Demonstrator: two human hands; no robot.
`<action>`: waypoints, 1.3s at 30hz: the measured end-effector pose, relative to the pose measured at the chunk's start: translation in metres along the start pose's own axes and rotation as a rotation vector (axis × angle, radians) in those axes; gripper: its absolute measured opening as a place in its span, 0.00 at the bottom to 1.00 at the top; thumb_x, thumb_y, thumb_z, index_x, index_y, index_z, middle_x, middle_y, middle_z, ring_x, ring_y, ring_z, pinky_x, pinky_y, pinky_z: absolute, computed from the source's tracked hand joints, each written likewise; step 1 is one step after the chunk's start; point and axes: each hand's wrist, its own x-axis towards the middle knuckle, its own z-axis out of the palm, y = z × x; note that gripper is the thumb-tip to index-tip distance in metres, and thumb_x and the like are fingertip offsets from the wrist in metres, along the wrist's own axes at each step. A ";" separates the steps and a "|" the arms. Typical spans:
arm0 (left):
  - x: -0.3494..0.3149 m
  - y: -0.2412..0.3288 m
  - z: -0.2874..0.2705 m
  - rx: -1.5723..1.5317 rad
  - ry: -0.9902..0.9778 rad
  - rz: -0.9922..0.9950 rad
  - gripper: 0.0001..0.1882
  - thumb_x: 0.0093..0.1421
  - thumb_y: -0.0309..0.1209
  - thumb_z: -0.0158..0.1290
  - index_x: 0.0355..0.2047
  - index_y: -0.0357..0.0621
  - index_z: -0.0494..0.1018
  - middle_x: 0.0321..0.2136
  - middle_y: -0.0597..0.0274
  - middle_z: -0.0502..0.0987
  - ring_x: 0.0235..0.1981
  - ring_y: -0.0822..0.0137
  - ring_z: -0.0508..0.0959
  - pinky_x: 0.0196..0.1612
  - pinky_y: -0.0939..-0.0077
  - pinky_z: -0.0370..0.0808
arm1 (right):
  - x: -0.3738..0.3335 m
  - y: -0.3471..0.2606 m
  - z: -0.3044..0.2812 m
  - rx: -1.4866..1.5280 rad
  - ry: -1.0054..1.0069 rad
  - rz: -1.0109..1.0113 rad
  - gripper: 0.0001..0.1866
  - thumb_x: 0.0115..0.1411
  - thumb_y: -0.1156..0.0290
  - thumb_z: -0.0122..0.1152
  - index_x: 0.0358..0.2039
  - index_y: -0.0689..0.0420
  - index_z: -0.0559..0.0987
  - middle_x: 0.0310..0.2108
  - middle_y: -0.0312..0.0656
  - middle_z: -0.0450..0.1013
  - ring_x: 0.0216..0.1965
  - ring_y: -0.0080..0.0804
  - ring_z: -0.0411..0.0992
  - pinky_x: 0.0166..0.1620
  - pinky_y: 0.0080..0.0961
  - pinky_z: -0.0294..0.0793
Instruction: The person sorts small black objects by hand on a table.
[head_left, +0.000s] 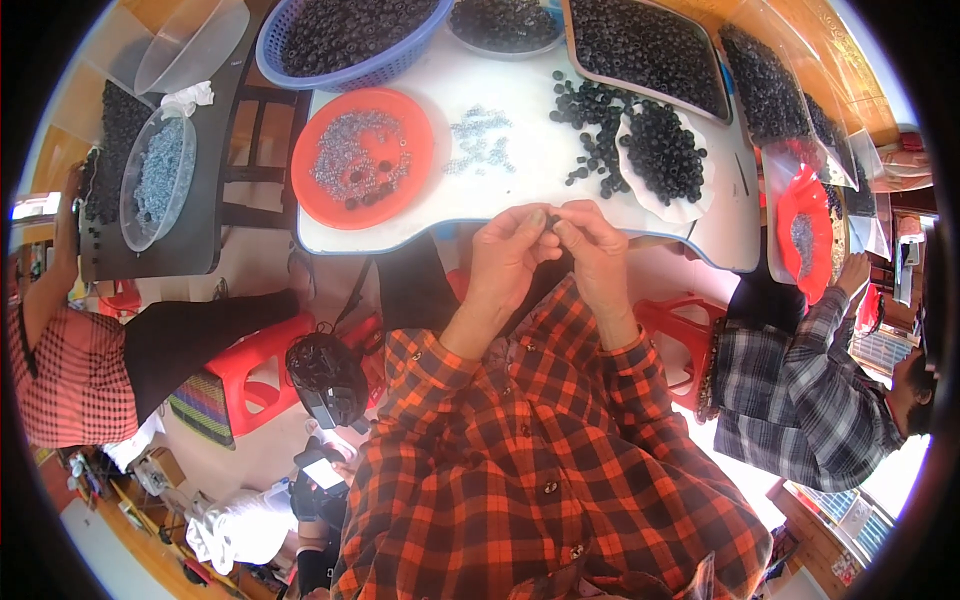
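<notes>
In front of my chest, just off the near edge of the white table [400,232], my two hands meet with thumbs and forefingers pinched together. A small dark round piece [552,223] shows between the fingertips of my left hand [505,258] and my right hand [596,250]; most of it is hidden. Beyond my left hand lies a loose patch of small clear bluish pieces [480,140]. An orange-red plate [309,190] holds more of these with a few black ones. Past my right hand, a white wavy-edged plate [690,211] carries a heap of black round caps [664,155].
Loose black caps [598,125] spill left of the white plate. A blue basket [385,72], a bowl [505,48] and a rectangular tray [650,92] of black caps line the far side. People sit at tables left and right [815,380]. Red stools [255,365] stand below.
</notes>
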 end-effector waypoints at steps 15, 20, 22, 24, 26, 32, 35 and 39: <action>0.000 -0.006 -0.001 -0.038 -0.008 0.012 0.09 0.66 0.29 0.52 0.40 0.35 0.75 0.29 0.64 0.77 0.26 0.76 0.75 0.28 0.82 0.75 | -0.005 0.002 0.001 -0.089 0.045 -0.122 0.08 0.60 0.80 0.61 0.40 0.61 0.81 0.38 0.36 0.73 0.38 0.21 0.72 0.41 0.15 0.72; -0.003 0.000 0.004 0.010 -0.028 -0.004 0.12 0.67 0.30 0.49 0.45 0.34 0.75 0.30 0.63 0.77 0.28 0.74 0.76 0.31 0.80 0.76 | -0.004 0.000 0.001 -0.119 0.065 -0.143 0.07 0.60 0.80 0.61 0.40 0.61 0.81 0.38 0.37 0.73 0.37 0.21 0.72 0.41 0.15 0.73; -0.003 0.000 0.004 0.020 -0.035 -0.002 0.12 0.67 0.29 0.49 0.46 0.34 0.75 0.30 0.63 0.77 0.29 0.74 0.76 0.33 0.79 0.77 | -0.003 0.001 -0.001 -0.115 0.071 -0.152 0.07 0.60 0.80 0.61 0.40 0.61 0.81 0.37 0.36 0.73 0.37 0.21 0.72 0.40 0.15 0.73; -0.004 0.000 0.004 0.030 -0.041 0.002 0.12 0.67 0.28 0.49 0.47 0.33 0.75 0.30 0.62 0.77 0.29 0.73 0.76 0.34 0.79 0.77 | -0.003 0.000 0.000 -0.123 0.069 -0.162 0.07 0.60 0.80 0.61 0.40 0.62 0.81 0.37 0.36 0.73 0.37 0.20 0.72 0.40 0.15 0.73; -0.005 0.001 0.005 0.027 -0.040 0.025 0.12 0.66 0.27 0.50 0.47 0.34 0.75 0.31 0.62 0.77 0.30 0.73 0.77 0.35 0.78 0.78 | -0.004 -0.003 0.001 -0.131 0.067 -0.172 0.07 0.60 0.80 0.61 0.39 0.62 0.81 0.37 0.36 0.73 0.37 0.20 0.72 0.40 0.14 0.73; -0.006 0.000 0.006 0.063 -0.040 0.073 0.11 0.65 0.25 0.51 0.46 0.34 0.75 0.32 0.61 0.78 0.29 0.72 0.77 0.35 0.78 0.77 | -0.004 -0.011 0.005 -0.255 0.072 -0.224 0.07 0.60 0.80 0.61 0.39 0.62 0.81 0.37 0.36 0.72 0.36 0.20 0.72 0.38 0.14 0.73; -0.008 0.002 0.008 0.121 -0.015 0.095 0.11 0.65 0.25 0.51 0.46 0.34 0.75 0.32 0.60 0.78 0.29 0.72 0.77 0.35 0.79 0.77 | -0.003 -0.011 0.005 -0.268 0.069 -0.255 0.07 0.59 0.81 0.61 0.39 0.63 0.80 0.37 0.36 0.72 0.35 0.20 0.72 0.37 0.14 0.73; -0.008 0.004 0.008 0.244 0.026 0.097 0.11 0.65 0.24 0.50 0.46 0.33 0.76 0.33 0.58 0.79 0.29 0.72 0.78 0.35 0.79 0.78 | -0.003 -0.009 0.000 -0.349 0.033 -0.272 0.07 0.57 0.81 0.63 0.38 0.62 0.80 0.37 0.38 0.72 0.34 0.22 0.73 0.37 0.16 0.74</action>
